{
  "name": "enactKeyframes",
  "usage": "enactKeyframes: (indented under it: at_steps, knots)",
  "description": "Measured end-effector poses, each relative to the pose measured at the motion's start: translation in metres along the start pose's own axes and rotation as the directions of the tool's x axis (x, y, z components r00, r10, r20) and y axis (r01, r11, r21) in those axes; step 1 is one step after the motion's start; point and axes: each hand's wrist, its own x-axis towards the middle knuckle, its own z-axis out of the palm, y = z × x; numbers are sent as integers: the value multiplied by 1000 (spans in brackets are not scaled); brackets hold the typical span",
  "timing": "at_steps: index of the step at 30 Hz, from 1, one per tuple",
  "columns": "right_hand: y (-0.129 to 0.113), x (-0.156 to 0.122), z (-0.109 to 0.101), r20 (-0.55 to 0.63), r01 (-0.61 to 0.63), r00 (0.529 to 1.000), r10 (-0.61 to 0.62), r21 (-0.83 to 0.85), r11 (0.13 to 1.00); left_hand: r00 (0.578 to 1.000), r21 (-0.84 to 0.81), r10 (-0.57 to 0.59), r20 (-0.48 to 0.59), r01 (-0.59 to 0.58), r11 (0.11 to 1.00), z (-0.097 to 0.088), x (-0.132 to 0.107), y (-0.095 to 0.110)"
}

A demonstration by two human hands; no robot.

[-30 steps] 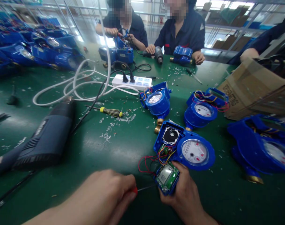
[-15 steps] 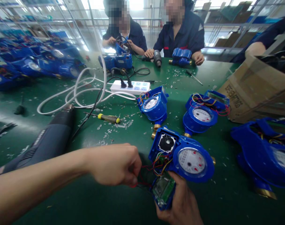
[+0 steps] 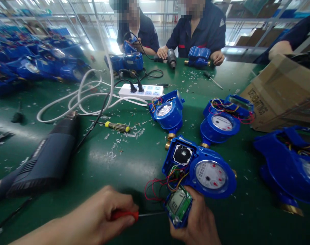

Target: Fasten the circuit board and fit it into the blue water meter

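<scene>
Fingers now grip the red screwdriver — tip back at the display module.

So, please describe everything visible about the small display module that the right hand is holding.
The display module is a small blue plastic housing with a green circuit board and a grey LCD screen facing up. It is lifted off the green table and tilted, gripped from below by the right hand. Red, yellow and other thin wires tie it to the open blue water meter. The metal tip of the red-handled screwdriver, held by the left hand, reaches its left edge.
</scene>
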Motion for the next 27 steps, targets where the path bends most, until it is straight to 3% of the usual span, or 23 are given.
enactKeyframes:
  at_steps: [4,8,12,18,23,25,27]
  knots:
    - [0,0,0,5,-15,1000,15,6,1000,994,-8,35,-99,-36,999,27,-8,-15]
    - [-2,2,-5,57,-45,997,45,8,999,958,12,154,-241,-155,988,53,-14,-32]
    - [-2,2,-7,70,-37,997,38,-21,999,932,47,209,-295,-205,978,66,-15,-45]
    - [-3,2,-7,85,-85,993,84,12,996,882,73,288,-372,-281,957,70,-6,-51]
    - [-10,2,-12,121,-239,965,233,34,970,824,175,436,-362,-399,900,61,4,-54]
    - [-12,2,-14,135,-298,948,289,50,953,827,204,475,-301,-431,879,55,6,-55]
    - [-13,3,-16,144,-325,939,312,75,943,858,223,451,-246,-403,888,50,5,-54]
